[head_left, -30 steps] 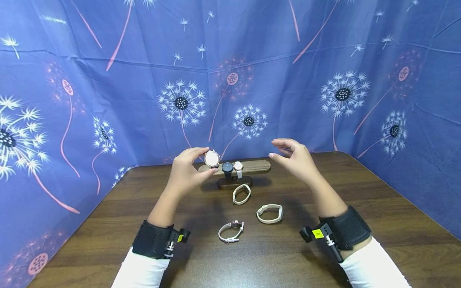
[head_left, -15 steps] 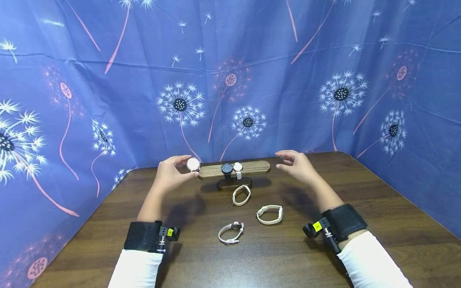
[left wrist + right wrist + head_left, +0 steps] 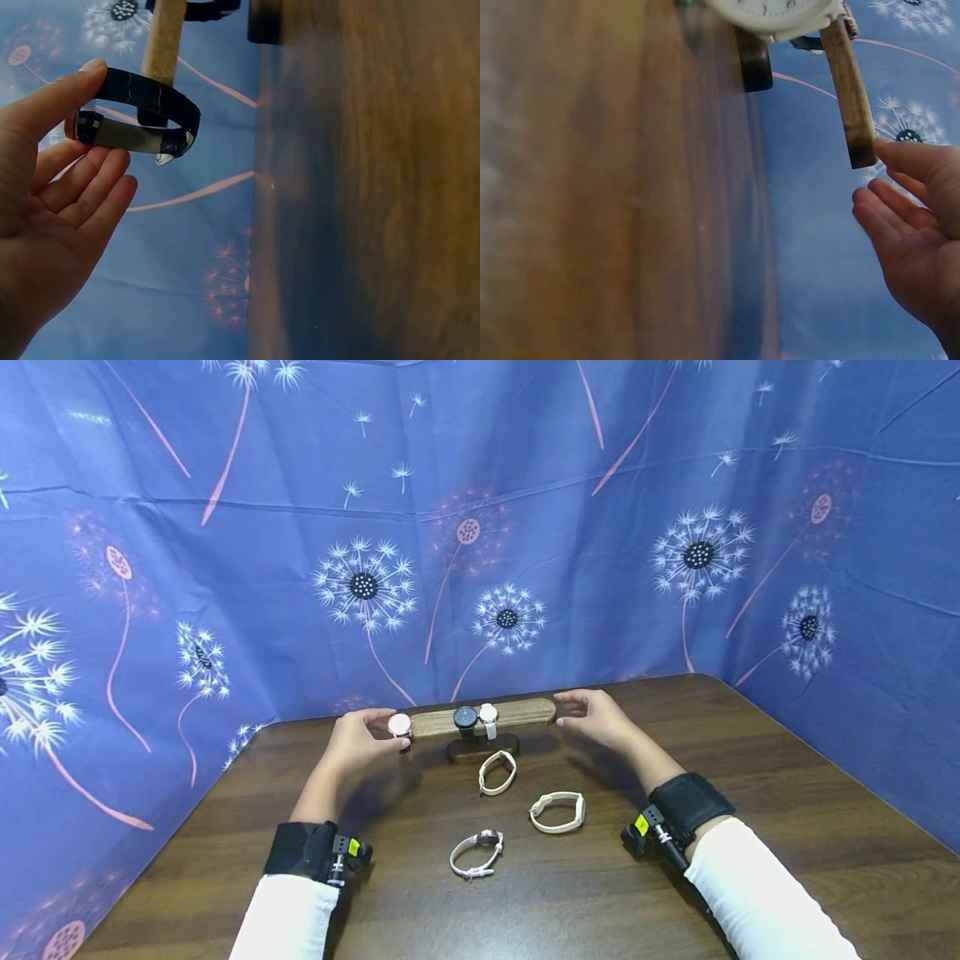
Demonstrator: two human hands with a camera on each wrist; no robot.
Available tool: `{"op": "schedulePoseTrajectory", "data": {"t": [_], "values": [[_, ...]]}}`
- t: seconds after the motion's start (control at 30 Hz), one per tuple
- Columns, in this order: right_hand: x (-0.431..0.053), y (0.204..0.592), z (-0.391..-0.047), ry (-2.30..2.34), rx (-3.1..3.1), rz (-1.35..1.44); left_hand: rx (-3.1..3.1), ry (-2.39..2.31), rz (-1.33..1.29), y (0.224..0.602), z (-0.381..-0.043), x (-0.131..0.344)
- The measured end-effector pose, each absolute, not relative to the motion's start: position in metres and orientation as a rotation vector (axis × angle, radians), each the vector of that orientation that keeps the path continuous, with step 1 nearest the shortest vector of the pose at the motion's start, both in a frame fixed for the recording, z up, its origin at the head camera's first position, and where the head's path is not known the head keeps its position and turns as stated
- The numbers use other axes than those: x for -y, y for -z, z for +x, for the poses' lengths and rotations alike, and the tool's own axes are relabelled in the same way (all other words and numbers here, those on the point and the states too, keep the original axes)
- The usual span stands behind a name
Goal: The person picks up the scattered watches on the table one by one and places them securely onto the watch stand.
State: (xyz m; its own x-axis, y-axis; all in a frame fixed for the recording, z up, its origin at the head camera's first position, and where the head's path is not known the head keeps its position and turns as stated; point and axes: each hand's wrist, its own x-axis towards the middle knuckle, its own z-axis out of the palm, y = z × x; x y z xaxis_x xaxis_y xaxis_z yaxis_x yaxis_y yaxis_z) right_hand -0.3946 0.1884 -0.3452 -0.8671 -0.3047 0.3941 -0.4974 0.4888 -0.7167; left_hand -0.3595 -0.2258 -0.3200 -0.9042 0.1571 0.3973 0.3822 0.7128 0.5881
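Observation:
My left hand (image 3: 354, 745) pinches a watch (image 3: 399, 725) with a pale round face between thumb and fingers, at the left end of the wooden display bar (image 3: 525, 712). In the left wrist view, its black strap (image 3: 139, 88) is closed in a loop, and the bar's end lies right behind or at that loop; I cannot tell how far it is inside. My right hand (image 3: 600, 722) is at the bar's right end, fingers loosely bent, one fingertip against or just beside the wood. On the bar sit a black watch (image 3: 465, 718) and a white-strapped watch (image 3: 488, 714).
The bar stands on a dark oval base (image 3: 483, 747) near the table's back edge. In front lie three pale watches: one near the base (image 3: 497, 774), one at right (image 3: 557, 812), one nearest me (image 3: 476, 855). A blue dandelion-print cloth (image 3: 570, 527) hangs behind.
My left hand has carried the held watch left and down, from in front of the bar to its left end. My right hand has come down and left to the bar's right end.

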Motion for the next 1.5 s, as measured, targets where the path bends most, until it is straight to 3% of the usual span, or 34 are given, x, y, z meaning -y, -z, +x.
{"op": "schedulePoseTrajectory", "data": {"t": [1.5], "values": [[-0.166,0.317,-0.409,-0.989,2.762,0.693,2.685,1.301,-0.56,0.327,-0.396,0.226]]}}
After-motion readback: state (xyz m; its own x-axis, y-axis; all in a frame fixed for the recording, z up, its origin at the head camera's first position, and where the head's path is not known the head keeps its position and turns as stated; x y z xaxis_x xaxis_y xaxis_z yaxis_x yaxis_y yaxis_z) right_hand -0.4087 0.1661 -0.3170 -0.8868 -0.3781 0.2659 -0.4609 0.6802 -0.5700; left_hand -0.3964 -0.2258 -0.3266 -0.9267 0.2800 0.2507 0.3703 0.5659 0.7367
